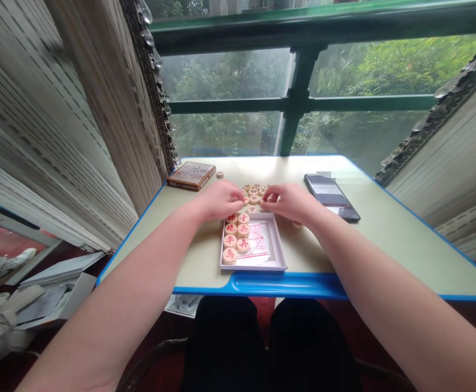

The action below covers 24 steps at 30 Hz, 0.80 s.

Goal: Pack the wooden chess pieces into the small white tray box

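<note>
Wooden Chinese chess pieces (pixel 254 200) lie in a cluster near the middle of the table, between both hands. My left hand (pixel 220 199) reaches in from the left, thumb and fingers closed about a piece at the cluster's left side. On the right side, my right hand (pixel 290 201) has its thumb and fingertips pinched at another piece, mostly hidden by the fingers. Just nearer to me lies a shallow white box tray (pixel 279 245). Red-marked pieces (pixel 230 241) stand in two columns along its left, beside a folded sheet (pixel 258 242) with red lines.
A flat brown box (pixel 191 175) lies at the table's far left, with a single piece (pixel 220 174) beside it. To the right rests a phone (pixel 331 197). Another piece (pixel 297 224) sits under my right wrist. The table (pixel 401 250) has a blue rim.
</note>
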Available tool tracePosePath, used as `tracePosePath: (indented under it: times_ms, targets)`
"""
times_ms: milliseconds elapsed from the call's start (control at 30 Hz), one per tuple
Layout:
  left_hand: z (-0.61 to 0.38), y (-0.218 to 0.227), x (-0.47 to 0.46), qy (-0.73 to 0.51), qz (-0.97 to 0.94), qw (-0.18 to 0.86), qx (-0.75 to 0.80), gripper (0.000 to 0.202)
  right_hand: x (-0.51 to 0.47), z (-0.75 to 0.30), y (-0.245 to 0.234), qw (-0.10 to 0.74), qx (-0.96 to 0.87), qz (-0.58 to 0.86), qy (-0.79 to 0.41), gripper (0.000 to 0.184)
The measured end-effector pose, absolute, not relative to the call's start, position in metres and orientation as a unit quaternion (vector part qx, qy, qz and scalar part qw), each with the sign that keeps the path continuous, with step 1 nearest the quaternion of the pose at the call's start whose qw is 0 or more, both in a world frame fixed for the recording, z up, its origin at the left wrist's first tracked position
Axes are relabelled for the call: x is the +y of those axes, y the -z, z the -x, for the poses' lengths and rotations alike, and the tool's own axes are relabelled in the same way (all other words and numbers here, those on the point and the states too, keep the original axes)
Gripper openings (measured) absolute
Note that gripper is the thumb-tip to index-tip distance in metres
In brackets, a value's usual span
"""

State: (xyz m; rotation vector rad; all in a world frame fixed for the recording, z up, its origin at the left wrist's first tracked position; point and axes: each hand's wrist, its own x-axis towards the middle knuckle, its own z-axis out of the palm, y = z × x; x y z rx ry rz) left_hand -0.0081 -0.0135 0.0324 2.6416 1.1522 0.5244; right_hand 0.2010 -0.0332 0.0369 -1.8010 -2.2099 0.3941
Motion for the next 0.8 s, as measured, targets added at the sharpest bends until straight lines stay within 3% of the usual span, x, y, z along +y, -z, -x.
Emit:
tracePosePath:
  times_ms: [267,433,667,800]
  targets:
    - [0.007,-0.036,-0.017,-0.172,-0.892,0.118,0.4,0.025,-0.032,-0.202,-0.037,0.114,-0.76,0.637,-0.053,0.037]
    - [0.005,-0.035,-0.018,-0.178,-0.882,0.172,0.401,0.028,-0.032,-0.201,-0.039,0.093,-0.771,0.625,-0.073,0.027]
    - [0.008,-0.028,-0.008,-0.225,-0.859,0.094,0.451,0.036,-0.029,-0.203,-0.04,0.102,-0.758,0.64,-0.078,0.029]
    - [0.009,-0.025,-0.006,-0.197,-0.859,0.108,0.46,0.038,-0.029,-0.204,-0.039,0.108,-0.772,0.62,-0.087,0.022]
